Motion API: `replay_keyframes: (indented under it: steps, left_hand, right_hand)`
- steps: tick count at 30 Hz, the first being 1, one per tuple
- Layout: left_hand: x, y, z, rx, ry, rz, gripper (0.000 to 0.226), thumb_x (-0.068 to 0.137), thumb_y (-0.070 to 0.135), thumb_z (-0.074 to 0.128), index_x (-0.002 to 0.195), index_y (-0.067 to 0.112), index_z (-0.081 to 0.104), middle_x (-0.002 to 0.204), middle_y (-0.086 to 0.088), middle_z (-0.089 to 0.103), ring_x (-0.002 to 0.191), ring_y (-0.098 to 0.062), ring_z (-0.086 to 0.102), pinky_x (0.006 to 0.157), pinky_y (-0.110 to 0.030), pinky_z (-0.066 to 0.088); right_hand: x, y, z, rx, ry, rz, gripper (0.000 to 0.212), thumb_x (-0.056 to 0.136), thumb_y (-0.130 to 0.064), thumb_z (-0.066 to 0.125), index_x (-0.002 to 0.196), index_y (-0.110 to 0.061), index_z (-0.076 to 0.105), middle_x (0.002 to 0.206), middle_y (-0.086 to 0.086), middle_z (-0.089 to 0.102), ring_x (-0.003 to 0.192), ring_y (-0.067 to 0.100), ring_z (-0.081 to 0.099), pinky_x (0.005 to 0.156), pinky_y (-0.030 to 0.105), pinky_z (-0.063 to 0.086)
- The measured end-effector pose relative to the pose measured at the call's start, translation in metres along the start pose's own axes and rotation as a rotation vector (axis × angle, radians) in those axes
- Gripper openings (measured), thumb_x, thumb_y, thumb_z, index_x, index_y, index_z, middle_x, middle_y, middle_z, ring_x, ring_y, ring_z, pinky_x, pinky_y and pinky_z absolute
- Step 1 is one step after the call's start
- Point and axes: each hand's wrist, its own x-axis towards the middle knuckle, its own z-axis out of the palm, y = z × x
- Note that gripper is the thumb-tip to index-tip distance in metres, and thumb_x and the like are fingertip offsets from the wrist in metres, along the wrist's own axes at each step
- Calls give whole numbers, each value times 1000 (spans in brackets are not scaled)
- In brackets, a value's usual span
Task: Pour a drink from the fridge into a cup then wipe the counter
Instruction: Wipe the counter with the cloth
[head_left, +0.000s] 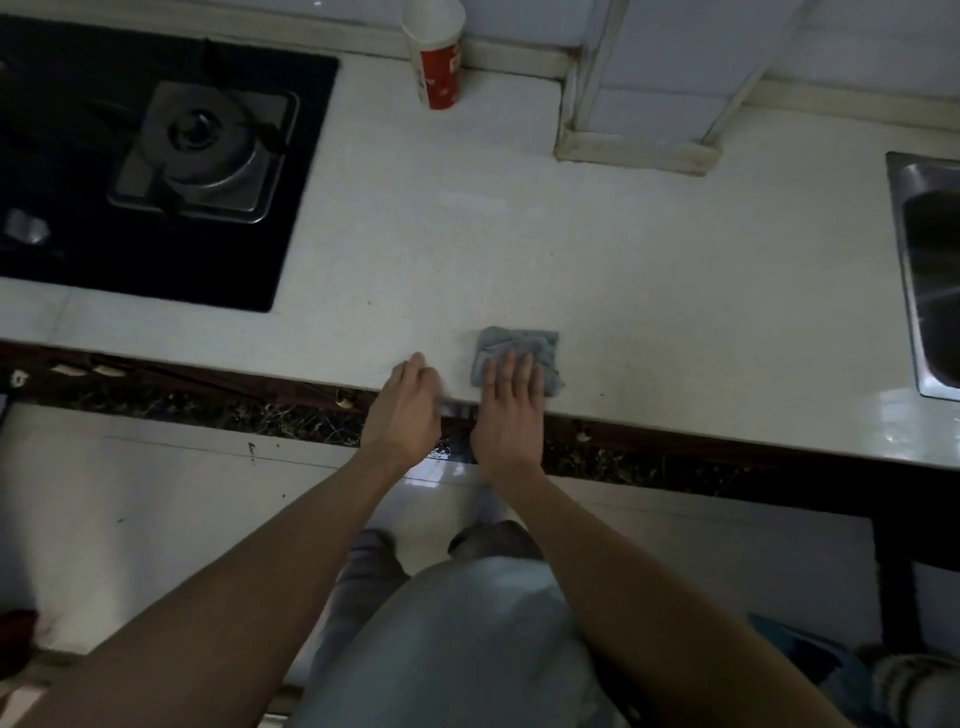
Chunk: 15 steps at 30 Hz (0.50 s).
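Forearms (639, 577) are stretched out; gray cloth (519, 345) is pressed by the flat right hand (511, 402), relaxed empty left hand (402, 405) rested on surface (623, 270) edge.

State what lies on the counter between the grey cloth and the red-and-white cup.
Nothing: in the head view the white counter is bare from the grey cloth up to the red-and-white cup.

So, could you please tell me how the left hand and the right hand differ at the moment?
The right hand lies flat, fingers straight, on the grey cloth; the left hand touches no cloth. The left hand's fingers are bent, the right hand's are not. Both sit at the front edge of the counter.
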Motion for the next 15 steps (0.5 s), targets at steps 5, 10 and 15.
replay_keyframes:
  steps: [5, 10, 15]
  left_hand:
    - [-10, -6, -4, -4, 0, -17, 47, 87, 12, 61, 131, 3, 50, 146, -15, 38, 133, -27, 38, 105, -34, 39]
    - [5, 7, -7, -61, 12, -8, 54, 84, 6, 55, 136, -1, 45, 138, -17, 46, 125, -29, 43, 106, -37, 41]
    - [28, 32, -14, -17, -22, 63, 57, 88, 11, 48, 144, 3, 37, 158, -11, 23, 139, -25, 29, 111, -30, 32]
  right_hand:
    - [35, -28, -10, -107, -80, -202, 66, 102, -30, 28, 154, -6, -5, 161, 19, -11, 148, 36, -13, 121, 49, -3]
    - [90, -29, -39, -166, -145, -331, 62, 104, -34, 24, 155, -11, -3, 162, 11, -9, 149, 31, -12, 121, 45, -5]
    - [143, -11, -65, -161, -151, -224, 62, 103, -24, 26, 155, -13, -4, 163, 7, -10, 149, 29, -11, 121, 44, -4]
